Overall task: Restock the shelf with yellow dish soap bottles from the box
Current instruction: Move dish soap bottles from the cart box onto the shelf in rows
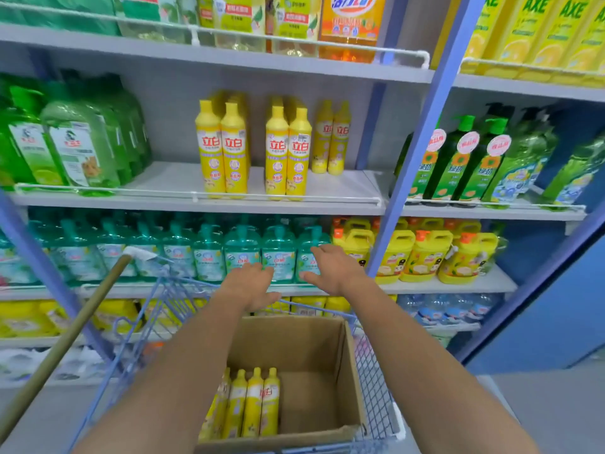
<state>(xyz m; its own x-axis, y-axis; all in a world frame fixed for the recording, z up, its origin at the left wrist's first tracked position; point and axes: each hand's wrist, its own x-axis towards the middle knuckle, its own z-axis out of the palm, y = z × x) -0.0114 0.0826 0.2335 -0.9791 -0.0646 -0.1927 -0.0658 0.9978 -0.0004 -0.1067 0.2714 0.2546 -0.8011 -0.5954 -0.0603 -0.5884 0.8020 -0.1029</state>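
Note:
Several yellow dish soap bottles (252, 401) stand upright in the left half of an open cardboard box (352, 371) inside a blue wire cart (376, 398). More of the same yellow bottles (288, 152) stand in small groups on the grey middle shelf (170, 181). My left hand (252, 285) and my right hand (330, 268) are both stretched forward above the box's far edge, fingers straight and empty, in front of the teal pump bottles one shelf below the yellow ones.
Green refill pouches (78, 142) fill the middle shelf's left end; bare shelf lies between them and the yellow bottles. A white rail (196, 194) runs along the shelf front. A wooden handle (65, 335) leans at the left. Blue uprights (415, 152) divide the shelving bays.

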